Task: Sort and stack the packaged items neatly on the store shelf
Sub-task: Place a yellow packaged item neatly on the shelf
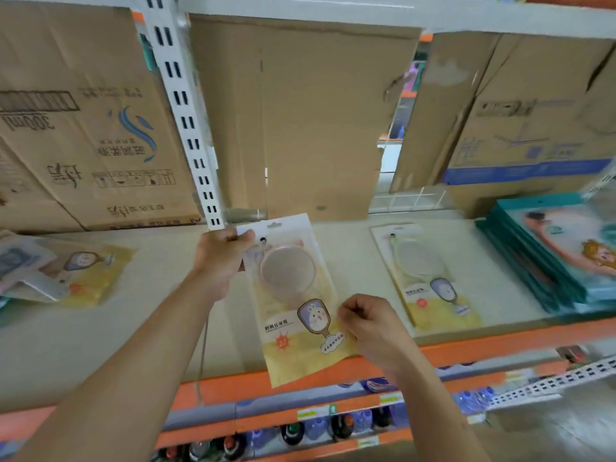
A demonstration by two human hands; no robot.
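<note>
Nearest the viewer, dark-capped bottles (293,431) are seen on a lower level, beneath the orange front rail (466,348) of the working shelf. Above that rail a packaged hand mirror (293,295) is held in both hands, its lower end projecting past the shelf edge toward the near side. The upper left corner of the pack, beside the hanging hole, is pinched by the left hand (221,261). The right edge, beside the printed rabbit, is pinched by the curled fingers of the right hand (370,328). This two-point hold is judged to keep the thin pouch flat and square for alignment before it is set down.

To the right, a matching mirror pack (428,278) lies flat on the shelf board (166,321), probably as the base of a stack for this kind; the held pack is apart from it. Further right, a teal stack (540,261) of other packs is seen. At the left, a loose pile (66,271) of similar yellow packs lies overlapping and is judged unsorted. At the far side, cardboard cartons (300,111) stand behind a white slotted upright (186,121), closing off the back of the shelf.
</note>
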